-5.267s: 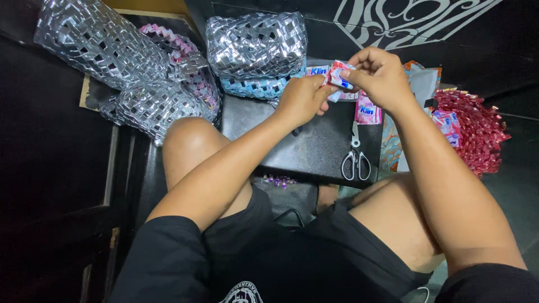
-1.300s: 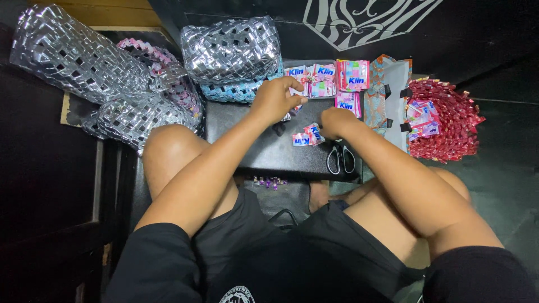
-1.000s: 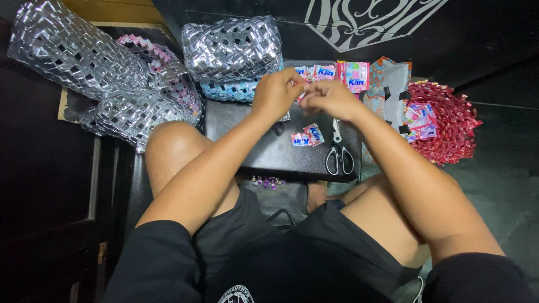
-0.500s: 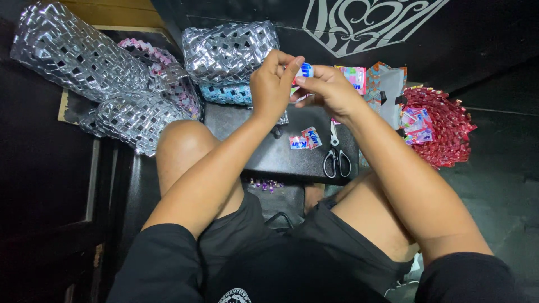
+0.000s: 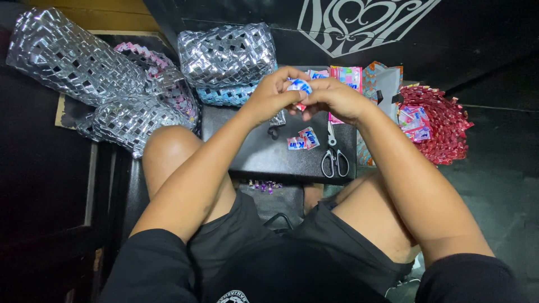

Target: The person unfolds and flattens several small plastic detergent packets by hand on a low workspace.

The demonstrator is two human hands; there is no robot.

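Observation:
My left hand (image 5: 269, 94) and my right hand (image 5: 332, 99) meet above a black board (image 5: 264, 157) that rests on my knees. Both pinch a small folded blue, white and pink wrapper strip (image 5: 299, 87) between their fingertips. Under the hands lie two folded wrapper pieces (image 5: 302, 138) on the board, and a pair of scissors (image 5: 333, 157) lies to their right. Flat pink and blue wrappers (image 5: 346, 77) sit at the board's far edge, partly hidden by my right hand.
Silver woven wrapper bags lie at the left (image 5: 67, 56) and behind the board (image 5: 227, 53), with a blue woven piece (image 5: 227, 95) under one. A red woven basket (image 5: 441, 123) holding wrappers stands at the right. My bare knees flank the board.
My hands left the board, where the right one had reached down by the scissors, and came together higher up over its far edge, now pinching a wrapper strip between them.

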